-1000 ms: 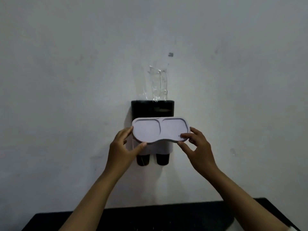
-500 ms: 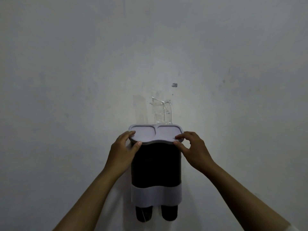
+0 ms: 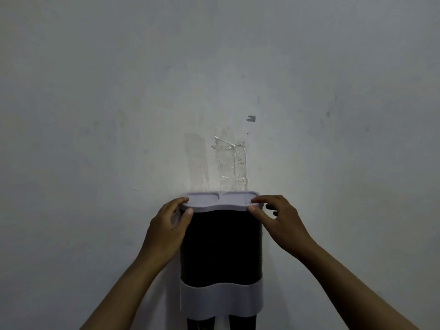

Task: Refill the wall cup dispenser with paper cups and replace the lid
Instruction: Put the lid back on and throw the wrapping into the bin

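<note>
Head view frames a dark cup dispenser (image 3: pixel 221 244) mounted on a pale grey wall (image 3: pixel 95 115), sitting in the lower centre of the frame. A light lid (image 3: pixel 220 201) with two shallow oval recesses lies across the top of the dispenser, level and flush as far as can be told. The left hand (image 3: pixel 166 231) grips the lid's left end, fingers curled over the top edge and thumb pressed under the front rim. The right hand (image 3: pixel 281 221) pinches the lid's right end, forefinger on top and thumb at the front edge, the other fingers loosely bent beside the dispenser's side. A pale band (image 3: pixel 221 300) wraps the dispenser's lower part, and two dark outlets (image 3: pixel 241 323) show beneath it at the bottom edge of the frame. Strips of clear tape (image 3: pixel 231 163) stick to the wall just above the lid, with a small dark mark (image 3: pixel 251 118) higher up.
</note>
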